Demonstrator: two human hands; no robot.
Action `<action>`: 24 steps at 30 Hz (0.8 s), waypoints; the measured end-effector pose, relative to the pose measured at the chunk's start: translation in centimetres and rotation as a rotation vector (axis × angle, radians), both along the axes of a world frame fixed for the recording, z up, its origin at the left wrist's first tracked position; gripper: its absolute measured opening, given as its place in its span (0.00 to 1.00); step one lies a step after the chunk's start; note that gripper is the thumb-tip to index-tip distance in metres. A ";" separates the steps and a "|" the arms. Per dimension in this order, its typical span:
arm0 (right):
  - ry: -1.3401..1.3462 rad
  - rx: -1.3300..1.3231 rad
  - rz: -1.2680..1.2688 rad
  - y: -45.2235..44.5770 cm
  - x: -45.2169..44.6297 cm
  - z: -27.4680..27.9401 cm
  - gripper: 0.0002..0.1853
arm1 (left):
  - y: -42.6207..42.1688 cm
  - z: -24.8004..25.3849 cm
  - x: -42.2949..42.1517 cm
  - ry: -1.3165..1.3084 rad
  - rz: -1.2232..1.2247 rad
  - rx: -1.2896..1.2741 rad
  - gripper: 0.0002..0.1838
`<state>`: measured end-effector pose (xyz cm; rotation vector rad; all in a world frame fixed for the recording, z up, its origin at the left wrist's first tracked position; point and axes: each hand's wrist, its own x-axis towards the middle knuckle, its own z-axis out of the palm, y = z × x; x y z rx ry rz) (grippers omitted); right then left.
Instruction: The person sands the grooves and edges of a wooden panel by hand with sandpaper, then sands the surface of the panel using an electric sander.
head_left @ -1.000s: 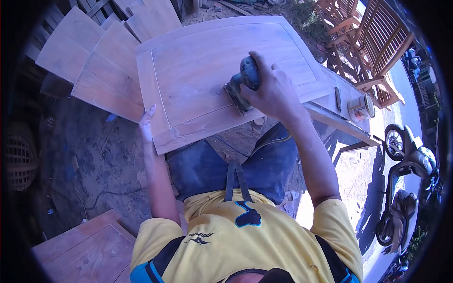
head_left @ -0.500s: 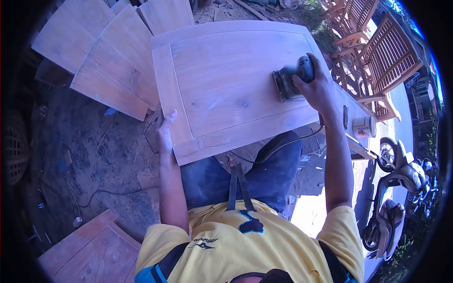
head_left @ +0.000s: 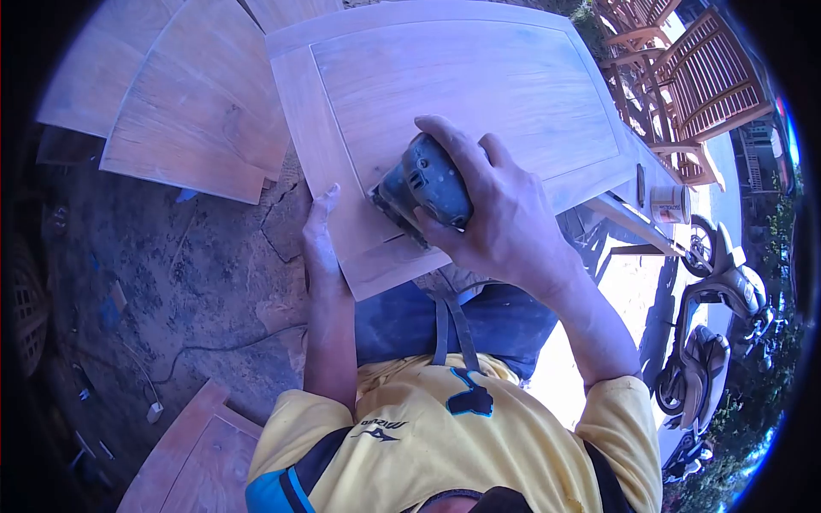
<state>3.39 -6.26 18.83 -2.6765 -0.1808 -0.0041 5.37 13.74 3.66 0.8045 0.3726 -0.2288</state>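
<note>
My right hand [head_left: 517, 209] is wrapped round a dark electric sander [head_left: 428, 184], its base on the face of a framed wooden panel [head_left: 479, 81] near the lower left corner. The panel has a curved top edge, and a groove marks off its frame. At the panel's left edge, my left hand [head_left: 321, 227] grips the wood, thumb on top and the other fingers hidden beneath.
More curved wooden panels [head_left: 192, 103] lean together at the upper left, and another panel [head_left: 192, 457] lies at lower left. A tin can [head_left: 670, 205] stands on the bench at right. Slatted chairs [head_left: 710, 77] and a motorbike [head_left: 705, 342] are beyond. A cord [head_left: 222, 349] crosses the ground.
My right hand has moved the sander left and toward me, from the panel's right side to its lower left corner. My left hand still holds the left edge.
</note>
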 end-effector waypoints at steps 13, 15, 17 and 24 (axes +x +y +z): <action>-0.145 -0.007 -0.040 -2.0 1.7 -0.6 0.42 | 0.3 0.6 -0.2 -0.025 -0.004 -0.043 0.33; -0.143 -0.003 -0.147 -4.9 3.2 -0.8 0.42 | 0.0 1.0 -0.1 -0.071 0.038 -0.014 0.32; -0.124 -0.010 -0.254 -8.2 4.7 -0.8 0.42 | 0.1 0.9 -0.1 -0.062 0.041 -0.014 0.32; -0.190 -0.200 -0.460 -21.4 13.9 -2.6 0.45 | 0.2 -0.4 0.2 -0.142 0.028 0.054 0.32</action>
